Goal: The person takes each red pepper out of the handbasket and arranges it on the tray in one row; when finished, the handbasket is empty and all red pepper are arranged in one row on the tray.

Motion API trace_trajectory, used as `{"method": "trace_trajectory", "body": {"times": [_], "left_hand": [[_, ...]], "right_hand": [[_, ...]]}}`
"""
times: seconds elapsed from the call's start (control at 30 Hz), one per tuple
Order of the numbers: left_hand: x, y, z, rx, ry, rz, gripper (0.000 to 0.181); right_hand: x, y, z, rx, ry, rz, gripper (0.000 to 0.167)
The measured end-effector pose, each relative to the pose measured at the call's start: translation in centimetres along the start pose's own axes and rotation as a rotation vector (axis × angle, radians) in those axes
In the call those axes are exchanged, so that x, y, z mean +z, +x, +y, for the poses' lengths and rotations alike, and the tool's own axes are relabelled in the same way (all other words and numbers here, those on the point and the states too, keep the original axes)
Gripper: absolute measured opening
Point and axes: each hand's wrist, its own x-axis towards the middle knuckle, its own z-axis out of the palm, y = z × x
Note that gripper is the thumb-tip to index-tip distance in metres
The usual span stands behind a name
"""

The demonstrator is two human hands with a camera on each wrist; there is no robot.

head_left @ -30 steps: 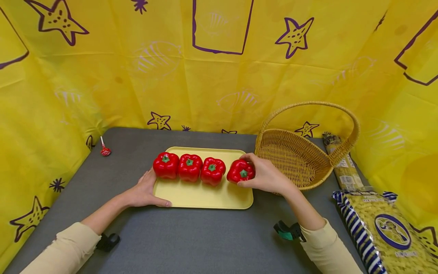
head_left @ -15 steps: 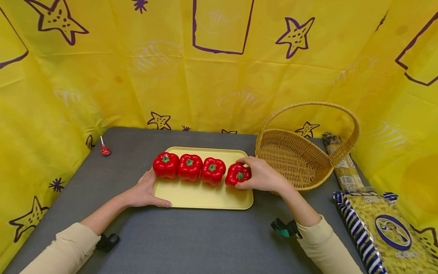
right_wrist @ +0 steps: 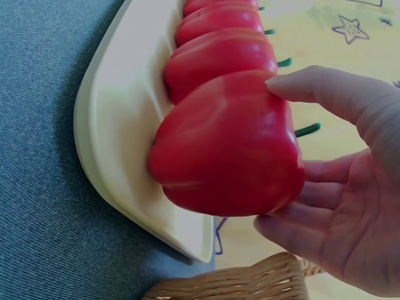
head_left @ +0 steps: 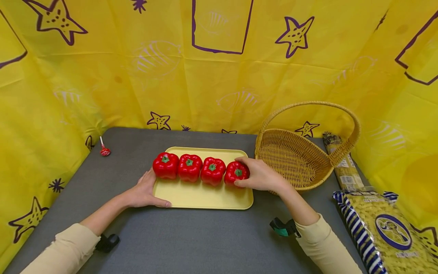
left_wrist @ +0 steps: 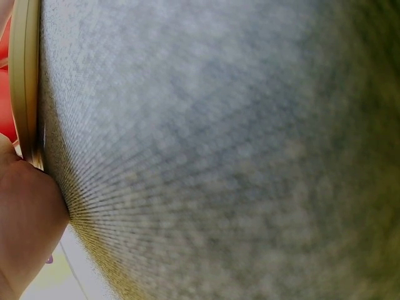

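Note:
Four-lobed red bell peppers with green stems stand in a row on a pale yellow tray (head_left: 205, 198). My right hand (head_left: 261, 175) grips the rightmost bell pepper (head_left: 236, 173) between thumb and fingers, at the tray's right end. In the right wrist view that pepper (right_wrist: 228, 147) sits just over the tray, close beside its neighbour (right_wrist: 219, 59); whether its base touches the tray I cannot tell. My left hand (head_left: 145, 192) rests against the tray's left edge, thumb stretched along the front rim. Some of its fingertips are hidden behind the leftmost pepper (head_left: 165, 165).
A wicker basket (head_left: 291, 160) with a tall handle stands right of the tray. Beyond it lie a long packet (head_left: 347, 173) and a large bag of pasta (head_left: 386, 232). A red lollipop (head_left: 105, 151) lies at the table's far left; yellow cloth hangs behind.
My right hand has moved slightly left with the bell pepper, bringing it closer to the row and turning its stem more upright. The left hand and tray have stayed still.

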Motion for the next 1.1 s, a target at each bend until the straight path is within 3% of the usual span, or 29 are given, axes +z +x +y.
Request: {"method": "trace_trajectory", "body": {"times": [0.77,1.1], "left_hand": [[-0.14,-0.12,-0.11,0.0,-0.009,-0.005,0.122],[-0.47,-0.25,-0.86,-0.006,-0.088,0.019,0.113]], "right_hand": [[0.36,-0.17,-0.06,-0.025,0.018,0.049,0.078],[0.17,-0.13,0.21,-0.011,0.04,0.067,0.08]]}}
